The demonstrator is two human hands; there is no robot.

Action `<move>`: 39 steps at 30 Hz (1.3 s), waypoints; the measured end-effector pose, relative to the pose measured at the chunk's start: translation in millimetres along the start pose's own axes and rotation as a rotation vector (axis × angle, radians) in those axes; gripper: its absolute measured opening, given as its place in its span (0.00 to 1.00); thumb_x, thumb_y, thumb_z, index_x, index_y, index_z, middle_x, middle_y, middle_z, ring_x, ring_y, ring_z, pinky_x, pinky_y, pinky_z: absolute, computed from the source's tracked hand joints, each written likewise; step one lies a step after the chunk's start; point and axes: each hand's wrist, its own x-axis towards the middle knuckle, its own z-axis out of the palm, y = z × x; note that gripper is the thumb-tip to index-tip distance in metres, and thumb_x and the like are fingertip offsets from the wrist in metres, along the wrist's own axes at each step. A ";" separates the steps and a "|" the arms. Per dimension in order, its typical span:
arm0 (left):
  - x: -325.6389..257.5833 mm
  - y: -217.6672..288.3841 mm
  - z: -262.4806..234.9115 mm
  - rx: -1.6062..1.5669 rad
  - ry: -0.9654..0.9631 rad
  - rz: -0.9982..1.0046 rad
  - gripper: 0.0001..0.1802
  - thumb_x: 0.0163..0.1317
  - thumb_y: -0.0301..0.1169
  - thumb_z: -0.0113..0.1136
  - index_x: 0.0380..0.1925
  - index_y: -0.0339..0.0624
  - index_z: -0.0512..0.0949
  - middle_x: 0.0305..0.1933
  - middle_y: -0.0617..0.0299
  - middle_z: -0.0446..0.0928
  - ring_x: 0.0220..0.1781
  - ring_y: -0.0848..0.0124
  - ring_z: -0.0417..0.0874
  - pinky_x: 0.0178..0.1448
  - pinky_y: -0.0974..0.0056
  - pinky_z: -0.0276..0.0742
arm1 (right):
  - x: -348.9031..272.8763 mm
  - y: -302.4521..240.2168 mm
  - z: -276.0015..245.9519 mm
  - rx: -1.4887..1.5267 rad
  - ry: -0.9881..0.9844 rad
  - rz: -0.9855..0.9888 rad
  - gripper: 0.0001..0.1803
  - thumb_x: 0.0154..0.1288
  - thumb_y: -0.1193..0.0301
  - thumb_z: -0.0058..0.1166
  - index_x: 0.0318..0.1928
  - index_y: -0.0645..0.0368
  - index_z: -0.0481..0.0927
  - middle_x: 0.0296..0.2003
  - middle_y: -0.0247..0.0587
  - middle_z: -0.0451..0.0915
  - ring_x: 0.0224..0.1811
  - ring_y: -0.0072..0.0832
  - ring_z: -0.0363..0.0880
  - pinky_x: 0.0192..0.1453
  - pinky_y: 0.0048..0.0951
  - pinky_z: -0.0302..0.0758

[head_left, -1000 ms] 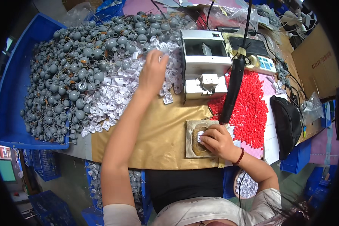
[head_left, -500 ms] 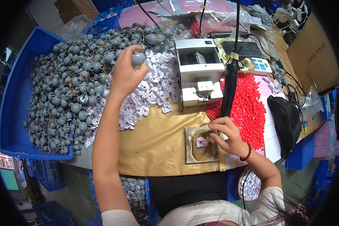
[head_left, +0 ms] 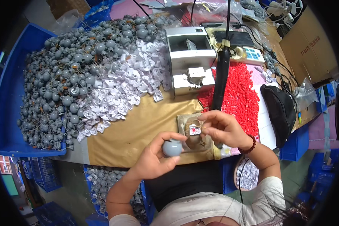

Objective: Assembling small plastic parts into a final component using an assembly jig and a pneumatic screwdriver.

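My left hand [head_left: 154,158] is closed around a smooth grey ball-shaped part [head_left: 172,148] with a short neck, held low in front of the table edge. To its right, my right hand [head_left: 228,130] is over the right side of a square, shallow fixture [head_left: 180,121]. Its thumb and fingers curl together beside a small white plastic piece [head_left: 197,132] with a red centre, which lies in the fixture's hollow. What those fingertips hold, if anything, cannot be made out. A black hand tool [head_left: 221,77] hangs by its cord just beyond the right hand.
A blue bin [head_left: 5,109] heaped with grey ball parts [head_left: 56,83] stands left, beside loose white pieces [head_left: 116,92]. Behind the fixture are a white machine [head_left: 190,56] and small red parts [head_left: 241,98]. A black pouch [head_left: 278,115] and cardboard box [head_left: 309,49] are right.
My left hand has come back from the pile toward me, bringing the grey ball part down beside the fixture. My right hand's fingers have curled in closer to the white piece.
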 end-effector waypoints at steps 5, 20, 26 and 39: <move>-12.2 -77.4 14.0 0.038 0.102 -0.144 0.27 0.66 0.24 0.64 0.64 0.37 0.69 0.61 0.57 0.74 0.57 0.70 0.78 0.63 0.64 0.74 | -7.3 40.3 -4.3 -0.814 0.070 -0.323 0.06 0.65 0.77 0.64 0.42 0.61 0.86 0.35 0.41 0.84 0.35 0.33 0.86 0.38 0.31 0.82; 10.6 -91.0 35.6 0.603 0.178 0.193 0.21 0.56 0.23 0.70 0.51 0.37 0.79 0.52 0.52 0.77 0.55 0.57 0.81 0.58 0.58 0.78 | 11.6 68.5 -11.3 -1.357 -0.045 -0.609 0.17 0.55 0.69 0.59 0.47 0.56 0.82 0.37 0.36 0.77 0.36 0.32 0.80 0.33 0.32 0.79; 9.1 -86.6 25.9 0.537 0.204 0.119 0.20 0.57 0.21 0.66 0.51 0.37 0.79 0.53 0.51 0.77 0.54 0.56 0.81 0.58 0.59 0.78 | 8.3 57.7 -11.9 -1.476 -0.188 -0.569 0.19 0.56 0.68 0.57 0.48 0.60 0.82 0.37 0.36 0.74 0.38 0.30 0.77 0.37 0.30 0.79; 37.3 -111.9 34.8 1.497 0.228 0.334 0.32 0.51 0.28 0.67 0.61 0.44 0.78 0.69 0.48 0.71 0.64 0.55 0.73 0.66 0.40 0.65 | -5.8 24.1 -26.4 -1.099 -0.237 0.001 0.25 0.60 0.73 0.63 0.60 0.53 0.80 0.46 0.44 0.78 0.43 0.41 0.84 0.44 0.41 0.83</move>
